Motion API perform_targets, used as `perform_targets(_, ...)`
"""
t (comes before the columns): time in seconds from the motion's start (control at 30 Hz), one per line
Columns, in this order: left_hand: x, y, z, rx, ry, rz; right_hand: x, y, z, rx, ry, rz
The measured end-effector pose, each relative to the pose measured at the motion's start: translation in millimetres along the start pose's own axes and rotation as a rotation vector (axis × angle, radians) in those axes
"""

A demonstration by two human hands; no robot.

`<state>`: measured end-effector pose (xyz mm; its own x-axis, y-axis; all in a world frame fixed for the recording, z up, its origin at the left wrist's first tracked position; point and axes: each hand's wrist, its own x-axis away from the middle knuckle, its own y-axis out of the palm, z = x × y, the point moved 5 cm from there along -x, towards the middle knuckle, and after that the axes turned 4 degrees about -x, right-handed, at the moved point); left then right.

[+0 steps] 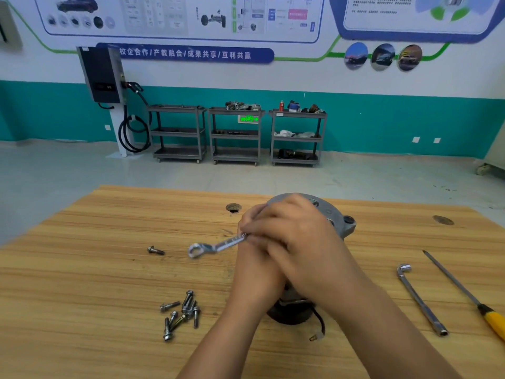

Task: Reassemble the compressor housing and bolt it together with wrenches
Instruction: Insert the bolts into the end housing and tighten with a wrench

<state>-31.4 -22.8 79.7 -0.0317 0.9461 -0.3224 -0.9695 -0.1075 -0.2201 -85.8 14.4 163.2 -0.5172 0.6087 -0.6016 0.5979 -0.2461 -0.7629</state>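
Currently on the bench, itemised:

1. Compressor housing (340, 224): grey metal, standing at centre frame on the wooden table (82, 283), mostly hidden under your hands. Its dark lower part shows below your wrists, with a black wire and connector (317, 335) trailing to the lower right.
2. Combination wrench (216, 246): silver, tilted, with the ring end free at left of centre and the other end hidden in your hands.
3. Your left hand (250, 218): lies underneath with its fingers curled round the wrench shaft, only the knuckles showing at the upper left of the clasp.
4. Your right hand (297, 236): lies on top with its fingers pressed together and folded over the left hand. Whether they touch the wrench itself cannot be told.
5. Loose bolts (181, 313): a small heap at lower left of centre, near your left forearm.
6. Single bolt (155, 250): lies apart, at mid left of the table.
7. L-shaped socket wrench (420, 299): lies flat at lower right.
8. Screwdriver (461, 288): has a yellow handle and lies just beside the socket wrench, nearer the right edge.
9. Round hole (233, 207) in the tabletop, at upper centre.
10. Three grey carts (236, 135) stand against the teal wall at upper centre, and a wall charger (102, 75) hangs at upper left.
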Motion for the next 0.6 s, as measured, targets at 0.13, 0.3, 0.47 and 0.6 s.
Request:
perform_targets(0.13, -1, -3, 2, 0.02, 0.05, 0.057, -22, 2, 38, 0.12, 0.216, 0.03)
perform_targets(0.3, 2, -2, 4, 0.066, 0.052, 0.063, -23, -6, 76, 0.35, 0.483, 0.15)
perform_targets(0.47, 1, -4, -2, 0.078, 0.049, 0.063, 5, -21, 84, 0.321, 0.554, 0.063)
perform_targets(0.6, 1, -2, -3, 0.086, 0.043, 0.079, 40, -35, 66, 0.369, 0.577, -0.037)
